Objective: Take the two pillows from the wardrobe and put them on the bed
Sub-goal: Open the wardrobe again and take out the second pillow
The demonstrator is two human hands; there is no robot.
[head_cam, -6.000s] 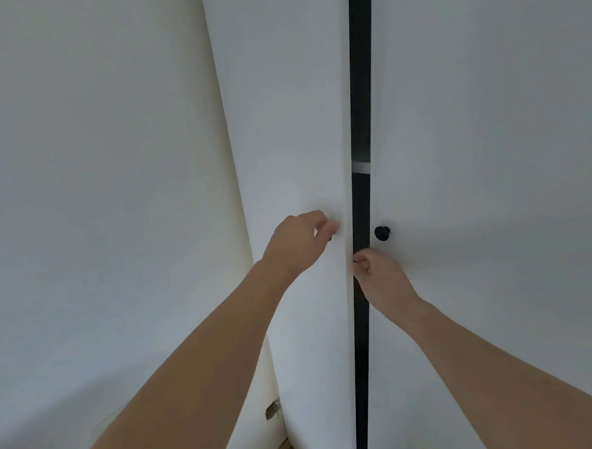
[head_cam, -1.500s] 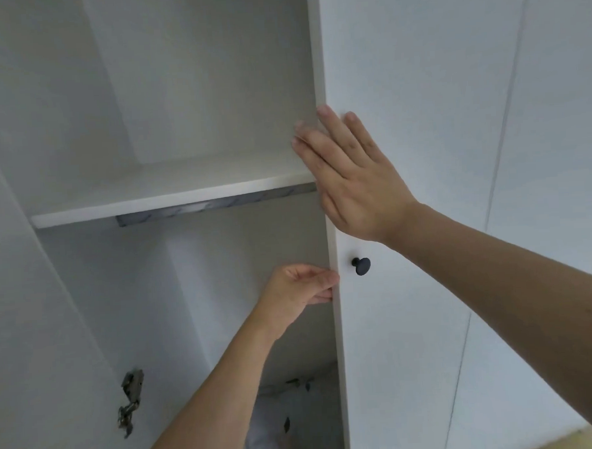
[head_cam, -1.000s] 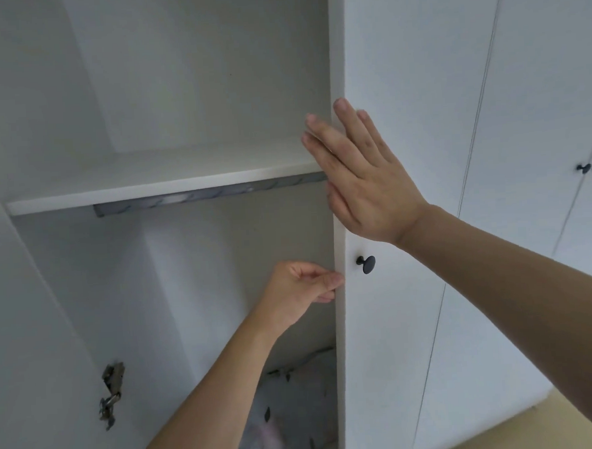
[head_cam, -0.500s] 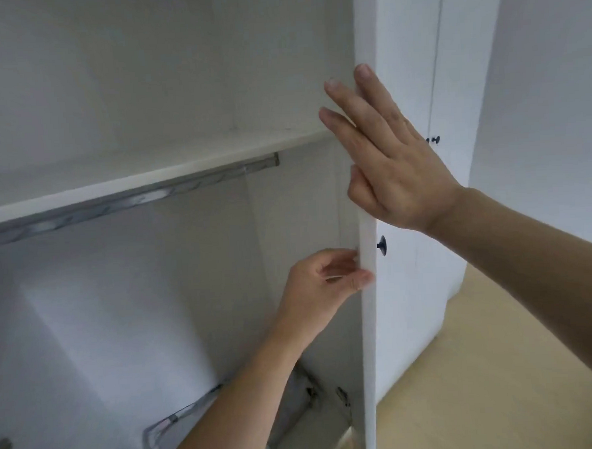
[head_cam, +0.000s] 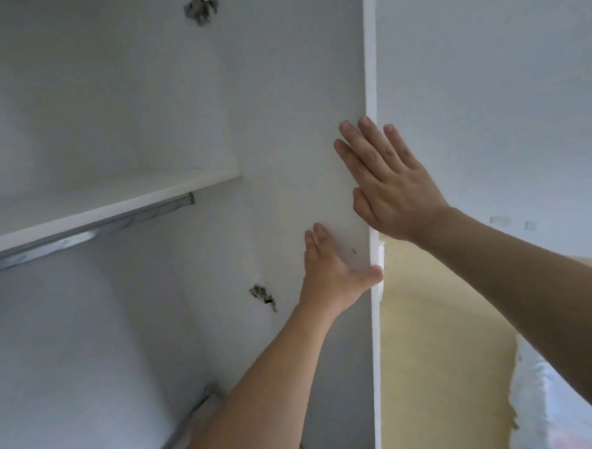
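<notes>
1. Nearest the camera, the two forearms rise from the lower edge; the right one crosses in front of a white, fabric-like patch [head_cam: 534, 407] at the lower right, perhaps bedding, though it is too blurred to be sure.
2. The left hand [head_cam: 331, 274] lies flat on the inner face of the door [head_cam: 299, 121], fingers spread and thumb hooked round the door's free edge. It is not closed on anything.
3. The right hand [head_cam: 385, 188] is also flat and open, pressed against the door just above the left, with its fingers reaching past the edge.
4. Behind the hands the door stands swung out, two hinges [head_cam: 264, 296] showing on its inner side.
5. Farther in are the wardrobe's shelf [head_cam: 108, 203] and the rail [head_cam: 82, 237] beneath it, both bare.
6. The pillows do not show here; the wardrobe floor is cut off, so I cannot tell where they lie.
7. Risks, as I judge them: a hard shove could drive the door past its stop and strain the hinges. If both hands let go at once, the door may swing back into the arms as they reach down. The thumb round the edge could get pinched if the door meets a wall.
</notes>
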